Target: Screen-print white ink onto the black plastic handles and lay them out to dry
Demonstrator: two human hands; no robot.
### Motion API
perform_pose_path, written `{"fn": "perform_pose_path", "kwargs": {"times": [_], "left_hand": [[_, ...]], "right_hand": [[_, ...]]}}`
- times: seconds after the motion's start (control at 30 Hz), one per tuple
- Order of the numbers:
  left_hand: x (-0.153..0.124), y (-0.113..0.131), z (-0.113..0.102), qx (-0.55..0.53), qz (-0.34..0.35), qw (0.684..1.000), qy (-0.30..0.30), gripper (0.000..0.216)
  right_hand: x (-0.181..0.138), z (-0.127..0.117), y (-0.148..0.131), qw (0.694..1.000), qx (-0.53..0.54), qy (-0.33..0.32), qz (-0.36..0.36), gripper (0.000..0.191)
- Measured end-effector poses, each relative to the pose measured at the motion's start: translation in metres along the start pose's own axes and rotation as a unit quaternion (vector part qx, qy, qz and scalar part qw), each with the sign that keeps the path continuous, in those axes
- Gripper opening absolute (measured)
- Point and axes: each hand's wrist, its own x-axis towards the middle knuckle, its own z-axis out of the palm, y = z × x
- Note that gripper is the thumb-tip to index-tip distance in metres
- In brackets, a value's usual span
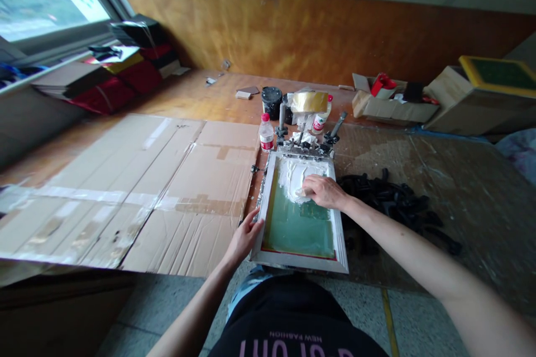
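Note:
A screen printing frame (341, 245) with a green mesh lies in front of me, its far end held in a metal hinge clamp (305, 148). Thick white ink (288, 173) is smeared over the far part of the mesh. My right hand (324, 191) is closed on a small pale scraper (307, 192), whose edge is in the ink; the fingers partly cover it. At the left edge of the frame, my left hand (247, 233) grips the rim, with the thumb on top and some fingers hidden.
Flattened cardboard (167, 178) covers the left of the table. A red-capped bottle (266, 133), a black tub (272, 101) and a roll of tape (310, 102) stand beyond the frame. Black parts (389, 201) are heaped at right, below an open carton (393, 109).

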Motion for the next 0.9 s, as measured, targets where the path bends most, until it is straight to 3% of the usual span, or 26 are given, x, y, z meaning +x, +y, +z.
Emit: {"fn": "perform_pose_path", "kwargs": {"times": [0.1, 0.2, 0.33, 0.53, 0.6, 0.7, 0.8, 0.9], "left_hand": [[-0.004, 0.008, 0.002, -0.013, 0.005, 1.000, 0.008, 0.071], [-0.007, 0.016, 0.005, -0.030, 0.000, 0.999, 0.016, 0.070], [-0.015, 0.034, 0.008, -0.034, -0.016, 0.998, 0.041, 0.070], [-0.037, 0.091, 0.002, -0.025, 0.029, 0.998, 0.042, 0.063], [-0.039, 0.115, 0.000, -0.031, 0.062, 0.996, 0.050, 0.054], [-0.029, 0.152, 0.003, -0.070, 0.149, 0.984, 0.068, 0.048], [-0.008, 0.187, 0.013, -0.125, 0.237, 0.961, 0.060, 0.045], [0.009, 0.207, 0.023, -0.155, 0.246, 0.956, 0.040, 0.046]], "right_hand": [[0.006, 0.007, 0.001, 0.996, -0.035, 0.048, 0.060, 0.017], [-0.005, 0.013, -0.005, 0.998, -0.042, 0.028, 0.031, 0.018], [-0.002, 0.001, -0.004, 1.000, -0.014, 0.013, 0.022, 0.010], [0.058, -0.041, 0.037, 0.978, -0.034, 0.077, 0.190, 0.059], [0.059, -0.059, 0.057, 0.962, -0.049, 0.129, 0.234, 0.060], [0.029, -0.073, 0.084, 0.917, -0.044, 0.231, 0.323, 0.044], [-0.013, -0.049, 0.095, 0.878, -0.005, 0.233, 0.418, 0.030], [-0.039, 0.002, 0.083, 0.918, 0.064, 0.143, 0.363, 0.028]]}}
